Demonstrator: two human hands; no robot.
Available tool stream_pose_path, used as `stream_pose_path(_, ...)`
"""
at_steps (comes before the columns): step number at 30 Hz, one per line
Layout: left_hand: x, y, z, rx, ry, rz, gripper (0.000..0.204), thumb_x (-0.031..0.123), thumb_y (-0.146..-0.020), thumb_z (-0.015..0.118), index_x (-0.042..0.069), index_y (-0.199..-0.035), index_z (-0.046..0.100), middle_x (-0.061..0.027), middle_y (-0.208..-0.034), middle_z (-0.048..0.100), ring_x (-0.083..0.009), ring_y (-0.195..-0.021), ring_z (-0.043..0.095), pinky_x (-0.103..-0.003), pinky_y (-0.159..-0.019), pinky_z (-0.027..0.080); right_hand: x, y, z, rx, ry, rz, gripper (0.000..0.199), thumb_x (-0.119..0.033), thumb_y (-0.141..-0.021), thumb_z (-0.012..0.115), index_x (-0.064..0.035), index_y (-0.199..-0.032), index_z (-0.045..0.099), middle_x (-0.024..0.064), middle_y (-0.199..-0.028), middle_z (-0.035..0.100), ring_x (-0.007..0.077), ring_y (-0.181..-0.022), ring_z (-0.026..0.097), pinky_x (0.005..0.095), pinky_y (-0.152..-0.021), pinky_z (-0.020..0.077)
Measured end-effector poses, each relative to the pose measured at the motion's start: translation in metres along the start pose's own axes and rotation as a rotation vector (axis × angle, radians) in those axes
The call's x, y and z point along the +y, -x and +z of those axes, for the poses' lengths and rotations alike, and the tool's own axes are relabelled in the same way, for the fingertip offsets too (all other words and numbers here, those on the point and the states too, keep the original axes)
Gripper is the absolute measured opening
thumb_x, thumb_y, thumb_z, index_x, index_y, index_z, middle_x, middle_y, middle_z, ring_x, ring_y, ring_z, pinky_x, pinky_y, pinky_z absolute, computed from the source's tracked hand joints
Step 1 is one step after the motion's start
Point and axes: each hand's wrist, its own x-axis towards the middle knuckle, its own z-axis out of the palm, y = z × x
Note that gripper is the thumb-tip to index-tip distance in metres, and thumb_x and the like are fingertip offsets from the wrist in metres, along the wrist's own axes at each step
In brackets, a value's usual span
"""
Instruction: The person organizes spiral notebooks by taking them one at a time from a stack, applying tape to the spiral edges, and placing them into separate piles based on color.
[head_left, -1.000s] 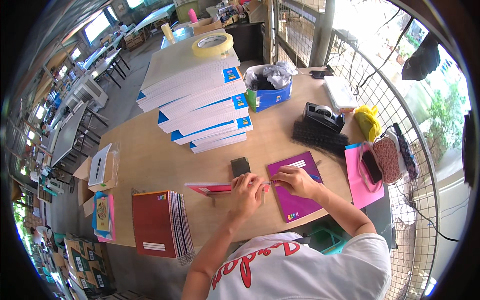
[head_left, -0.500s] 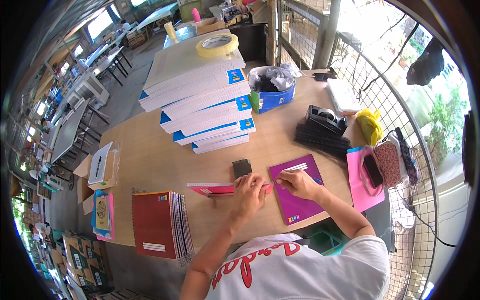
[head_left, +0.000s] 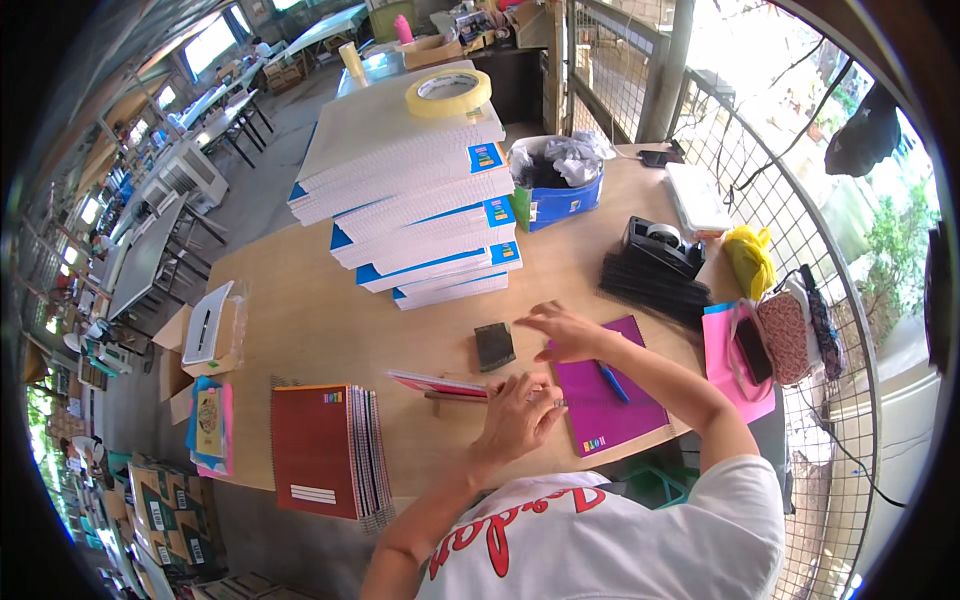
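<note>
My left hand is closed on a pink-covered notebook that stands on its edge, seen almost edge-on. A narrow brown wooden piece shows beside its base. My right hand is in the air with fingers apart and nothing visible in it, its fingertips just right of a small dark block on the table. Beneath my right forearm lies a purple spiral notebook with a blue pen on it.
Tall stacks of notebooks topped by a tape roll stand at the back. Dark red notebooks lie left. To the right are a tape dispenser, black spiral strips, a pink folder and a wire fence.
My right hand has left the notebook's edge, moving left and farther out toward the dark block, its fingers spreading. My left hand stays on the notebook. The whole view has shifted slightly.
</note>
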Motion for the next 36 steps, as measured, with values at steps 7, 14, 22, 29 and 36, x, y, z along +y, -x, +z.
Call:
stream_pose_path(7,0.009,-0.013,0.004,0.154,-0.186,-0.097,0.019,0.033,-0.083,0.076,0.02,-0.095,0.067,0.0054,-0.101,0.06,-0.0165,-0.09,0.058,-0.043,-0.088,0.033,0.038,-0.078,0.08,-0.331,0.238,-0.078,0.06,-0.045,-0.077,0.079,-0.0362,-0.135,0.062,0.028,-0.129,0.052,0.0426,-0.121,0.047,0.0459,-0.1,0.0448)
stream_pose_path(14,-0.036,0.011,-0.003,0.118,-0.275,-0.103,0.021,0.033,-0.078,0.079,0.02,-0.09,0.068,0.0043,-0.09,0.061,-0.0197,-0.088,0.058,-0.043,-0.087,0.033,0.037,0.057,-0.022,-0.327,-0.958,0.023,0.07,-0.053,-0.08,0.067,0.001,-0.124,0.068,0.0203,-0.124,0.067,0.0329,-0.114,0.063,0.041,-0.105,0.0426)
stream_pose_path(22,-0.038,0.008,-0.01,0.068,-0.265,-0.116,0.022,0.034,-0.079,0.078,0.019,-0.091,0.067,0.0042,-0.091,0.062,-0.0194,-0.089,0.058,-0.042,-0.083,0.034,-0.019,0.058,-0.062,-0.254,-0.376,0.167,0.058,-0.046,-0.086,0.061,0.0007,-0.121,0.07,0.0237,-0.126,0.061,0.0316,-0.115,0.058,0.0392,-0.099,0.0439)
stream_pose_path(29,-0.035,0.002,-0.009,0.043,-0.26,-0.084,0.027,0.037,-0.08,0.078,0.018,-0.095,0.067,0.0034,-0.092,0.062,-0.0202,-0.09,0.059,-0.042,-0.083,0.035,-0.006,0.06,-0.04,-0.279,-0.522,0.036,0.053,-0.052,-0.089,0.059,-0.0112,-0.119,0.073,0.0205,-0.114,0.064,0.033,-0.107,0.06,0.0393,-0.096,0.0462)
stream_pose_path(36,-0.033,0.004,-0.012,0.069,-0.201,-0.103,0.058,0.04,-0.079,0.08,0.013,-0.123,0.054,-0.0047,-0.112,0.062,-0.024,-0.104,0.06,-0.043,-0.086,0.036,-0.015,0.053,-0.042,-0.174,-0.381,0.08,0.048,-0.048,-0.091,0.061,-0.0079,-0.114,0.075,0.0227,-0.119,0.064,0.0338,-0.111,0.06,0.041,-0.097,0.0466)
